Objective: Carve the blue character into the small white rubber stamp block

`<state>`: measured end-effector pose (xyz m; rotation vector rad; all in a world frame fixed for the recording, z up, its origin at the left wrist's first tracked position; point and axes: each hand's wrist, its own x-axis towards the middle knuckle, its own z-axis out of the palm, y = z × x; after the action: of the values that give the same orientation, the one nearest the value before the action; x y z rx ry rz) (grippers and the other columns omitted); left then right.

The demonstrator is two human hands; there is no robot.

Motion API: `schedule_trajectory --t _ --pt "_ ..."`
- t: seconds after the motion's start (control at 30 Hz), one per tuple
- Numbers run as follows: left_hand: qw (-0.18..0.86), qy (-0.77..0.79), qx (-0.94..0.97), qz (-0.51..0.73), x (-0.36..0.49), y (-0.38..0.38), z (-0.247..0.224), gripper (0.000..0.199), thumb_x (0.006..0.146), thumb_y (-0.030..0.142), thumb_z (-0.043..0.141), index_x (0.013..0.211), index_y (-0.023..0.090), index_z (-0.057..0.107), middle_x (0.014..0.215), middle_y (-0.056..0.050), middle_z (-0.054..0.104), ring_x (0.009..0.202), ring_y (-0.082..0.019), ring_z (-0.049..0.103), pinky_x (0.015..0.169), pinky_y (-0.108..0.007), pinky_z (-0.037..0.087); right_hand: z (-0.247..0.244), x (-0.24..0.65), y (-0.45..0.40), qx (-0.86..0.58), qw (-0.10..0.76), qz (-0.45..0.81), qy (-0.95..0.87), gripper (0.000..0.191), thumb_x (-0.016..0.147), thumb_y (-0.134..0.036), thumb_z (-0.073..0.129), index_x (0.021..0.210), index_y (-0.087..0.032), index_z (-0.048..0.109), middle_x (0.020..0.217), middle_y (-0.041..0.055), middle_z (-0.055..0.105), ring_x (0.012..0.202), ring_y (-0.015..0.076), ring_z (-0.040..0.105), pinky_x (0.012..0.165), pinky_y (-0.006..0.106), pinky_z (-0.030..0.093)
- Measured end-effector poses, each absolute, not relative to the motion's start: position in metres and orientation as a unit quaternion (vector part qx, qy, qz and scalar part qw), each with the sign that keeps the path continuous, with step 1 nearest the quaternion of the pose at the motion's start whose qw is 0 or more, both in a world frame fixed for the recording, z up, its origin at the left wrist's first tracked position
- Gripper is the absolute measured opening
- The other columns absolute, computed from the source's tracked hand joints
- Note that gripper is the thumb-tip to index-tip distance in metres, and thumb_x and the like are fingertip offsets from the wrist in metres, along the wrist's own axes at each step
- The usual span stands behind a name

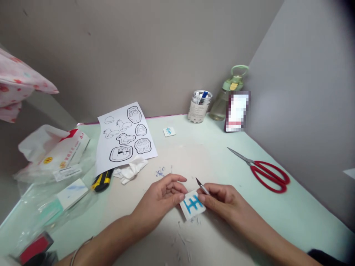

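Note:
A small white block [193,207] with a blue character on its face is held between both hands above the beige mat. My left hand [163,194] pinches its left edge between thumb and fingers. At the block's right edge, my right hand [220,197] grips it and also holds a craft knife [203,187], its blade pointing up and left. Thin shavings [184,240] lie on the mat below the block, and blue crumbs [160,171] lie beyond my left hand. Farther back sits another white block [169,131] with blue writing.
Red-handled scissors [270,176] lie at the right. A pen jar [199,106], green bottle [222,99] and phone [237,112] stand at the back. On the left are a printed sheet [124,136], crumpled tissue [130,170], yellow-black cutter [102,180], tissue pack [55,151] and red ink pad [36,247].

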<state>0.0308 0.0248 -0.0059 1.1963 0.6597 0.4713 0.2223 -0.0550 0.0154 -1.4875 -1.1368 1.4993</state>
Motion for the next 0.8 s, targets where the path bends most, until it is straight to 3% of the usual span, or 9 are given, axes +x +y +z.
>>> schedule_trajectory --t 0.23,0.43,0.8 --pt "0.741 0.304 0.558 0.218 0.0296 0.0223 -0.0046 0.031 0.083 0.024 0.066 0.112 0.017 0.057 0.092 -0.003 0.062 0.087 -0.016 0.059 0.082 -0.031 0.045 0.0189 0.2238 -0.0572 -0.575 0.357 0.585 -0.446 0.026 0.087 -0.04 0.06 0.077 -0.016 0.063 0.056 -0.0066 0.037 0.05 0.0065 0.025 0.045 0.022 0.017" --pt "0.733 0.31 0.558 0.237 0.0306 0.0203 -0.0032 0.033 0.081 0.026 0.068 0.111 0.017 0.059 0.094 -0.004 0.061 0.087 -0.016 0.058 0.082 -0.031 0.046 0.0167 0.2244 -0.0603 -0.561 0.368 0.589 -0.45 0.025 0.079 -0.04 0.069 0.078 -0.017 0.06 0.069 -0.003 0.051 0.06 0.0087 0.04 0.053 0.021 0.03" --pt "0.711 0.318 0.579 0.241 0.0295 0.019 -0.0016 0.031 0.082 0.029 0.067 0.11 0.018 0.06 0.094 -0.005 0.059 0.089 -0.018 0.057 0.084 -0.032 0.046 0.0207 0.2208 -0.062 -0.562 0.375 0.582 -0.453 0.024 0.081 -0.041 0.065 0.078 -0.018 0.061 0.073 -0.0014 0.056 0.063 0.0106 0.047 0.056 0.022 0.036"
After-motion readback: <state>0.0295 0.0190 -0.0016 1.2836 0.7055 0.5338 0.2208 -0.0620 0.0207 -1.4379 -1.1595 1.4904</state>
